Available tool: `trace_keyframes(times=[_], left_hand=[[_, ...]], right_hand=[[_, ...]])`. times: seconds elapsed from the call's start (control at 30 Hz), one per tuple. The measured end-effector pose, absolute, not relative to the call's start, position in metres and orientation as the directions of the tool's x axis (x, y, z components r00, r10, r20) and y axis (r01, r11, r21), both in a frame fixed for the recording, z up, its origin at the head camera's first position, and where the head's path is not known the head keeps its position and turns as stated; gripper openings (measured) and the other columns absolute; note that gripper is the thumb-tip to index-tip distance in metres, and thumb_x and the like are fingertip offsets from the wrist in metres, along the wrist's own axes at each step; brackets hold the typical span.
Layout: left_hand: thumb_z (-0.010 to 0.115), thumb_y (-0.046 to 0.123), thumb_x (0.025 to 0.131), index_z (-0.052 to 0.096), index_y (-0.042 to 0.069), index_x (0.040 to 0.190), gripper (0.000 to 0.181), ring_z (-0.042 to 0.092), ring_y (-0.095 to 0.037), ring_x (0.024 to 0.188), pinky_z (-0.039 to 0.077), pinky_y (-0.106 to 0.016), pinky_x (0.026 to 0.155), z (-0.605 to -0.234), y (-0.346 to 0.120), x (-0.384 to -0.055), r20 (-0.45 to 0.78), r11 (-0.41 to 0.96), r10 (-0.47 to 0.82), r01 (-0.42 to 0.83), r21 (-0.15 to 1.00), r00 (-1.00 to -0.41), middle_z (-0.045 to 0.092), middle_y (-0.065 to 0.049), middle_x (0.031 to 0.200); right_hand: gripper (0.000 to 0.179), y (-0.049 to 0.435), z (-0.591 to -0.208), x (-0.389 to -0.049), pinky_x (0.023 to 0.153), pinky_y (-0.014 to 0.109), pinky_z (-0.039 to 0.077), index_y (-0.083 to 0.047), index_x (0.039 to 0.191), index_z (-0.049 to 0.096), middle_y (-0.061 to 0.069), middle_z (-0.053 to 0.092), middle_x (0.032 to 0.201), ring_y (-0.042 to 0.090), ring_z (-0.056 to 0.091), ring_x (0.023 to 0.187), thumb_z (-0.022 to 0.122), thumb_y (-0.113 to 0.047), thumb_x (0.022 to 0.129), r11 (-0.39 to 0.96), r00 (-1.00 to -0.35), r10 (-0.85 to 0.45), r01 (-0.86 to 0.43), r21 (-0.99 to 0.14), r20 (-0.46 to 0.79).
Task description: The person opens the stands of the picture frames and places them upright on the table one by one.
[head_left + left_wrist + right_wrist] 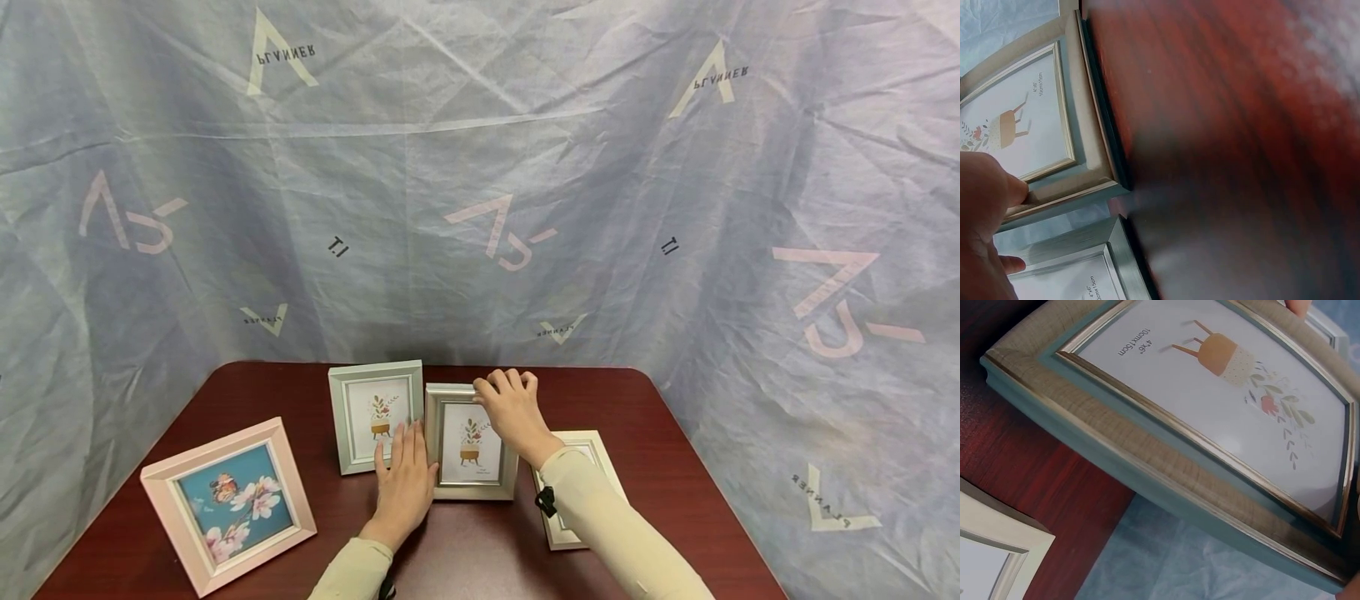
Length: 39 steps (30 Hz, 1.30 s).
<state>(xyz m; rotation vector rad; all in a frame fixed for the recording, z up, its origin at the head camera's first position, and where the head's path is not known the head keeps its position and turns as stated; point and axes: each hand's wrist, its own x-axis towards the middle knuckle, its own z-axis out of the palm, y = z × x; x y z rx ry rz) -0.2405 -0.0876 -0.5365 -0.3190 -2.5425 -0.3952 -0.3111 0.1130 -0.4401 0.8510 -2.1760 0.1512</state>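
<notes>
A champagne-coloured picture frame (pixel 471 492) stands upright on the table with a potted-plant print inside. My right hand (pixel 517 417) grips its upper right corner, fingers over the top edge. Along its lower left side is my left hand (pixel 405 487), fingers extended upward and thumb (pixel 1017 189) against the border. The left fingers overlap the right part of a pale green frame (pixel 341 425), which stands just left and holds a similar print. Under my right forearm, a cream frame (pixel 558 533) is partly hidden. In the right wrist view, the champagne frame (pixel 1147 447) fills most of the picture.
A pink frame (pixel 176 517) with a butterfly-and-blossom picture stands angled at the left of the dark red wooden table (pixel 660 517). Grey printed cloth (pixel 420 208) hangs behind the table and on both sides.
</notes>
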Motion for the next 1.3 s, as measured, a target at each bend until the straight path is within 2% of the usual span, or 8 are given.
trace_keyframes(times=[0.37,0.7,0.87,1.07,1.3], left_hand=[[0.064,0.021,0.096,0.034,-0.011,0.147,0.068,0.027,-0.04,0.142,0.018,-0.065,0.106,-0.535,-0.088,-0.244,0.503,0.932,0.145,0.288,0.219,-0.852,0.042,-0.026,0.148],[0.066,0.022,0.095,0.036,-0.011,0.146,0.069,0.028,-0.041,0.141,0.018,-0.065,0.105,-0.535,-0.088,-0.245,0.525,0.928,0.15,0.302,0.217,-0.838,0.042,-0.025,0.148],[0.067,0.026,0.094,0.033,-0.009,0.148,0.073,0.027,-0.041,0.14,0.017,-0.065,0.105,-0.533,-0.089,-0.244,0.533,0.915,0.134,0.311,0.256,-0.835,0.039,-0.025,0.15],[0.069,0.028,0.091,0.028,-0.008,0.151,0.081,0.026,-0.042,0.139,0.017,-0.066,0.104,-0.522,-0.087,-0.241,0.612,0.891,0.106,0.349,0.291,-0.783,0.037,-0.027,0.149],[0.072,0.025,0.087,0.025,-0.006,0.152,0.086,0.024,-0.042,0.139,0.018,-0.068,0.1,-0.504,-0.081,-0.236,0.675,0.862,0.123,0.416,0.29,-0.727,0.032,-0.025,0.15]], right_hand=[[0.022,0.111,-0.438,-0.313,0.082,0.05,0.033,-0.013,0.111,0.062,0.006,0.057,0.104,0.028,0.048,0.094,0.067,-0.025,0.093,0.785,-0.512,-0.507,-0.606,0.127,0.693],[0.022,0.111,-0.436,-0.312,0.084,0.05,0.033,-0.014,0.113,0.064,0.006,0.058,0.108,0.028,0.05,0.097,0.067,-0.025,0.095,0.801,-0.546,-0.498,-0.588,0.115,0.674],[0.028,0.118,-0.432,-0.309,0.086,0.052,0.032,-0.012,0.121,0.064,0.01,0.059,0.115,0.031,0.051,0.104,0.066,-0.026,0.097,0.777,-0.575,-0.512,-0.626,0.06,0.638],[0.036,0.134,-0.426,-0.308,0.089,0.054,0.029,-0.011,0.128,0.06,0.013,0.056,0.123,0.032,0.049,0.112,0.066,-0.025,0.096,0.754,-0.571,-0.493,-0.657,-0.005,0.656],[0.034,0.159,-0.418,-0.315,0.089,0.058,0.027,-0.006,0.123,0.062,0.015,0.058,0.119,0.034,0.049,0.109,0.062,-0.026,0.096,0.761,-0.536,-0.418,-0.648,-0.04,0.733]])
